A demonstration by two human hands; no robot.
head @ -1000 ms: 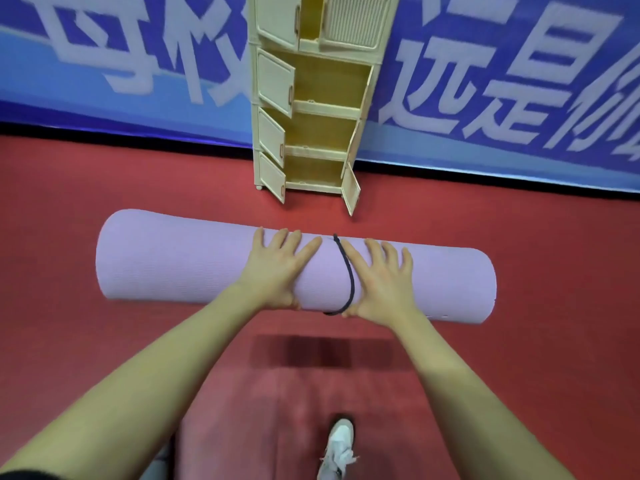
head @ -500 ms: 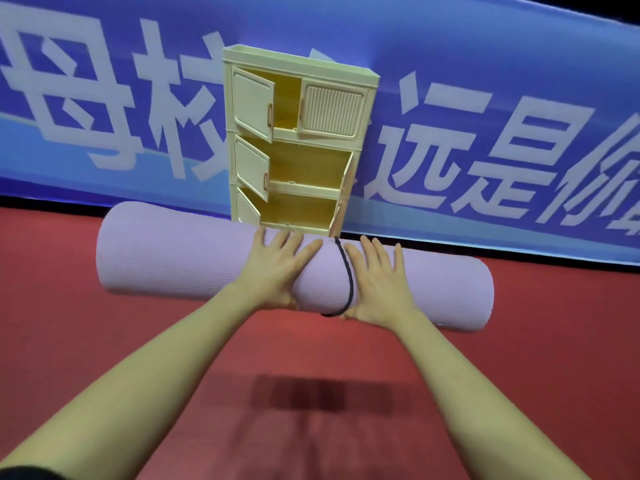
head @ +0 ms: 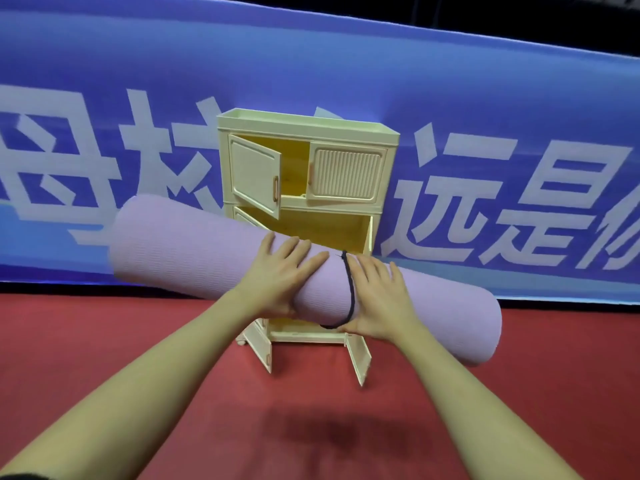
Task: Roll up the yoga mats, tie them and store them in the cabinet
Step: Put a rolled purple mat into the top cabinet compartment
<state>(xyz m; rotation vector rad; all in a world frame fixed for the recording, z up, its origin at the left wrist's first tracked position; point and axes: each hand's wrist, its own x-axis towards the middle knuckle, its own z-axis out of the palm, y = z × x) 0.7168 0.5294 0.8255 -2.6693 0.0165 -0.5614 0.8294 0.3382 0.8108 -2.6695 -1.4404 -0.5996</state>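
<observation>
Storing step: rolled lilac yoga mat (head: 194, 251), tied w/ dark cord (head: 351, 289), is held up in front of the cream cabinet (head: 308, 128), doors open. Next: mat looks wider than the shelves, so prob turn it end-on. Left hand (head: 277, 275) & right hand (head: 377, 299) curl round the roll either side of the cord, fingers spread.

Bare forearms; perhaps a dark sleeve (head: 20, 476) bottom-left.

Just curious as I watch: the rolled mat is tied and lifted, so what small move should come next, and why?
Probably turn the rolled lilac yoga mat end-first toward the cream plastic cabinet. Both hands, left hand and right hand, hold it crosswise, and it looks wider than the open compartments.
</observation>
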